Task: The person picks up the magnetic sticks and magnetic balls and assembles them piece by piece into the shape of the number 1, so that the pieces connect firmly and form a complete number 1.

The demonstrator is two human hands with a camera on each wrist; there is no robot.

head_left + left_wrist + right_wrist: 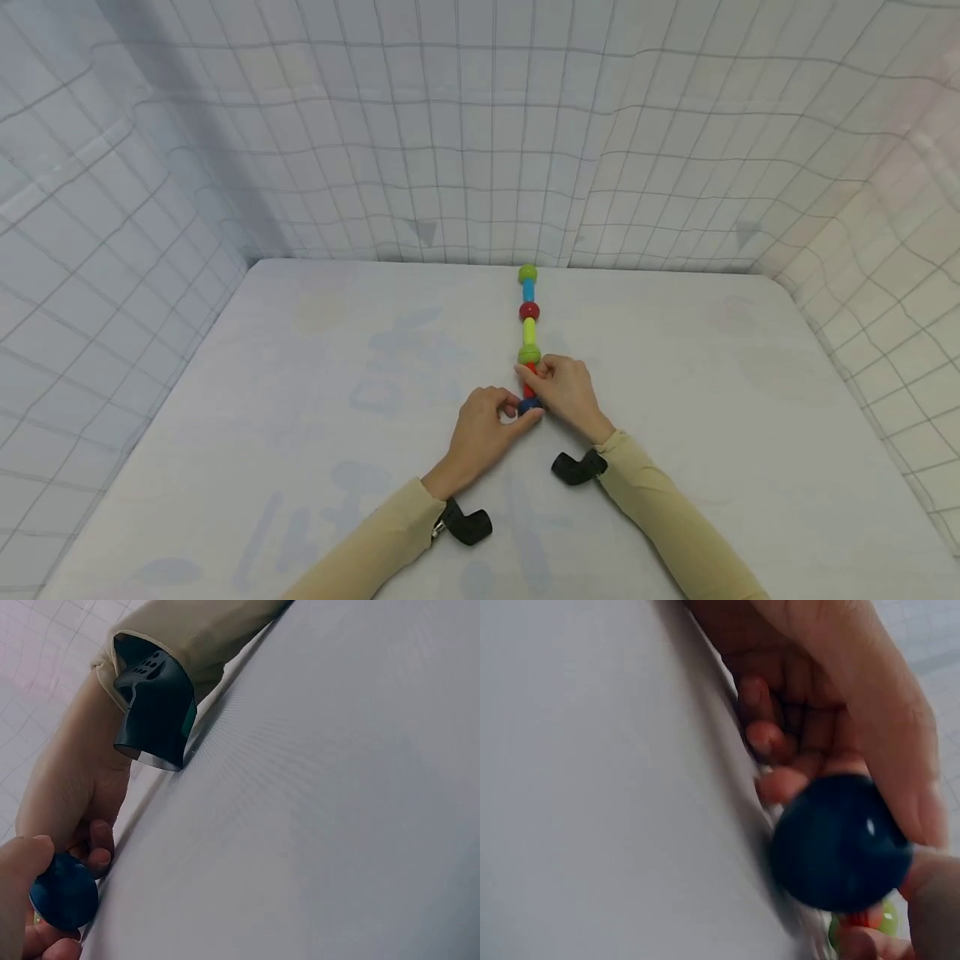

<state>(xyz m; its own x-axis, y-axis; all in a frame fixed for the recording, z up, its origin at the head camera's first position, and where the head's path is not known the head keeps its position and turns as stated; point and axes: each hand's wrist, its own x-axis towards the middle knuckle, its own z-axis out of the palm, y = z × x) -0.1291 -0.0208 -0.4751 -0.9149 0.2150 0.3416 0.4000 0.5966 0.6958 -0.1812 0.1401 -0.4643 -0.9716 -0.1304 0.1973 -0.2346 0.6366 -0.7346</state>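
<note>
A straight chain of coloured balls and rods lies on the table, running away from me. At its near end, my left hand (483, 427) grips a dark blue ball (529, 407) between thumb and fingers. Just beyond, my right hand (572, 398) pinches the red rod (530, 387) that meets this ball. Farther along come a green ball (529, 354), a yellow-green rod (529, 332), a dark red ball (529, 311), a light blue rod (528, 291) and another green ball (528, 272). Both wrist views show the blue ball (66, 891) close up, its smooth round side facing the camera.
The white table (300, 375) has faint printed shapes on its cover. White gridded curtains (480, 142) enclose its back and sides. A black curved camera mount (468, 525) sits on each wrist, over beige sleeves (667, 517).
</note>
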